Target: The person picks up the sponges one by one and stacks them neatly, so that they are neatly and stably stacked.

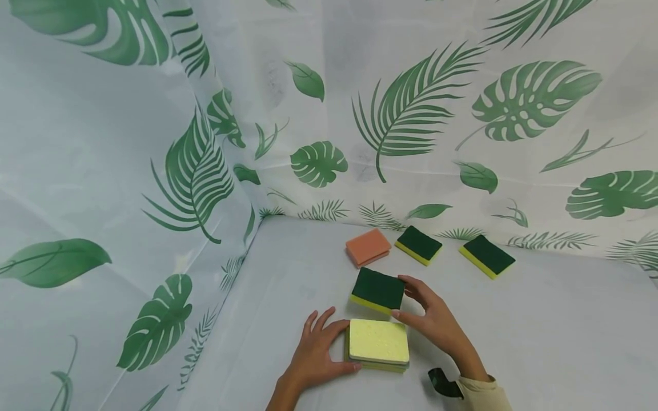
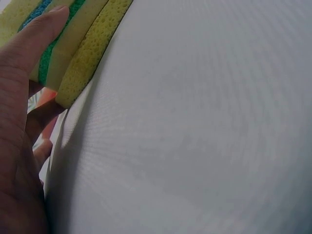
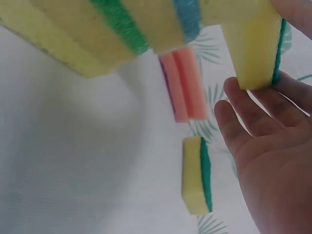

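In the head view, a stack of sponges [image 1: 378, 341] stands on the table with a pale yellow face on top. My left hand [image 1: 319, 357] grips its left end, thumb along the near side. The left wrist view shows yellow, green and blue layers in the stack [image 2: 73, 63]. Just behind it, a yellow sponge with a dark green scouring side [image 1: 379, 288] is held off the table, green side up. My right hand [image 1: 439, 319] pinches its right end between thumb and fingers; the right wrist view shows this sponge [image 3: 251, 53] at the fingertips.
Along the back lie an orange-pink pair of stacked sponges [image 1: 368, 246] and two green-and-yellow sponges, one in the middle [image 1: 418, 244] and one farther right [image 1: 487, 255]. A leaf-patterned curtain [image 1: 411, 125] closes off the back and left. A dark object [image 1: 443, 383] sits by the right sleeve.
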Motion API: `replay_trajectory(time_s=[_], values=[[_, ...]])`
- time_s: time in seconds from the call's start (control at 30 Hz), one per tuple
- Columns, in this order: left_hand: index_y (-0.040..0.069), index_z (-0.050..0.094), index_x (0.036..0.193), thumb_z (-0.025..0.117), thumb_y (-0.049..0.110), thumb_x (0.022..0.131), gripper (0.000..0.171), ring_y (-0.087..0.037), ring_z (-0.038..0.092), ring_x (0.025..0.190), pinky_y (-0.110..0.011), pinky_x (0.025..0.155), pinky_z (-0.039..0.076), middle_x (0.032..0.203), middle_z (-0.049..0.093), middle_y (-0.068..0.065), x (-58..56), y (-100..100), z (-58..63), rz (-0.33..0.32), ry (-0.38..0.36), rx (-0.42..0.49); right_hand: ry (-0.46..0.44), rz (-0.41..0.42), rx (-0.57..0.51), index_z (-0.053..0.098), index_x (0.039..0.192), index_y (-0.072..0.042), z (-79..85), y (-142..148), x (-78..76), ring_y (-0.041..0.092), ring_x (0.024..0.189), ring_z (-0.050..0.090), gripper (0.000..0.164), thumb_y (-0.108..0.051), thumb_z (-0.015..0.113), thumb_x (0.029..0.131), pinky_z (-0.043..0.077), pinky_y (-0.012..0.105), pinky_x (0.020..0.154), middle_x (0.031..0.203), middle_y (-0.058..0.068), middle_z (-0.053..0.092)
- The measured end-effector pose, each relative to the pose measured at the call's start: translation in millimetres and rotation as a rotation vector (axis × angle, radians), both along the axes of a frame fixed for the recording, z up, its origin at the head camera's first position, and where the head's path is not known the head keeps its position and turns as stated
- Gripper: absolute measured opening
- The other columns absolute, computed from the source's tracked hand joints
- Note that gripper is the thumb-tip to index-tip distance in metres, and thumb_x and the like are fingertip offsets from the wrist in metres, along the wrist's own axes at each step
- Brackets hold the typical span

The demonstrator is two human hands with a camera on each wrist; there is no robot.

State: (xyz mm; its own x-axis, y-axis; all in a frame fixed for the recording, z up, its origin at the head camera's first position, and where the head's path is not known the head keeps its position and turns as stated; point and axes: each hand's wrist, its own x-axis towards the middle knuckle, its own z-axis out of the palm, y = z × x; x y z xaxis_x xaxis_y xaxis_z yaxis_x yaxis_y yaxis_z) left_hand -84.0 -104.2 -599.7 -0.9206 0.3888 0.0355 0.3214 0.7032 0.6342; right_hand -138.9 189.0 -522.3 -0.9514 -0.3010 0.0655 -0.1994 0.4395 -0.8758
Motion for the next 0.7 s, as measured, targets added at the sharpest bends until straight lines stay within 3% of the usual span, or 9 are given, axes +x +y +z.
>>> replay_trajectory(time_s=[0.7], values=[[0.027,0.059,0.151,0.069,0.079,0.085,0.085,-0.022,0.026,0.159,-0.060,0.129,0.010,0.153,0.059,0.010,0.2,-0.7,1.7,0.000,-0.013,0.020,0.022,0.013,0.046,0.048,0.156,-0.013,15.9,1.2,26.3,0.042,0.137,0.057,0.075,-0.031,0.086,0.094,0.044,0.069,0.111,0.157,0.014,0.053]])
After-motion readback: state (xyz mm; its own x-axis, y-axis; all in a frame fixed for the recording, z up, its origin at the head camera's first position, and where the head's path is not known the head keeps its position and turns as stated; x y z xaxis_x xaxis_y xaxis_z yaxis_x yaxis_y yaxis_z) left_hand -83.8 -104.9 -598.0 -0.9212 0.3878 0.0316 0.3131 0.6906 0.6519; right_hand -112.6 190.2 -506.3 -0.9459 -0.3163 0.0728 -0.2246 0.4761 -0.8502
